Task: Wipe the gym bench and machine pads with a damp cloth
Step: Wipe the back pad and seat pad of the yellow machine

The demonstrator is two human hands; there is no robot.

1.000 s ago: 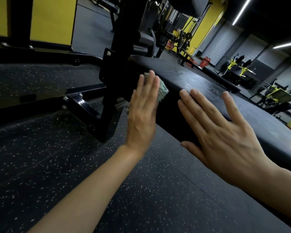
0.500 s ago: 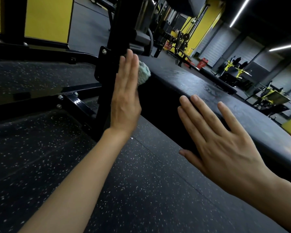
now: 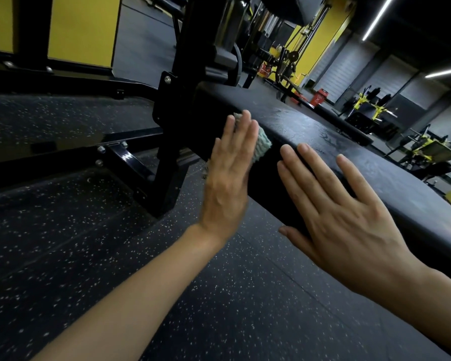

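The only lettering, white marks on a distant red box, is too small to read.

The bench pad is finished in black, as is the machine frame. The cloth is seen as pale green, possibly ribbed, though it is blurred. The floor is coloured black and flecked with white; the wall panels are painted yellow.

One left hand, one right hand, one cloth, one bench pad.
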